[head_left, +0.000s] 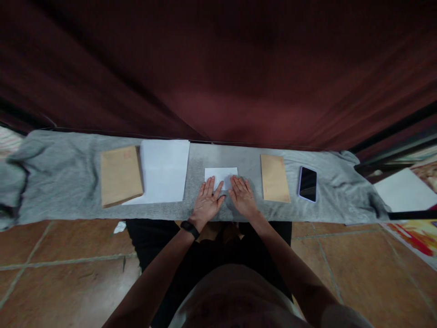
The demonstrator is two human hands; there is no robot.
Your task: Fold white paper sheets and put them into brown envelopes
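Note:
A small folded white paper lies in the middle of a narrow surface covered with grey cloth. My left hand lies flat with its fingers spread, its fingertips on the paper's near left part. My right hand also lies flat and open, its fingertips pressing on the paper's near right corner. A black band sits on my left wrist.
A brown envelope and white sheets lie to the left. Another brown envelope and a dark phone lie to the right. A dark red curtain hangs behind. Tiled floor lies below.

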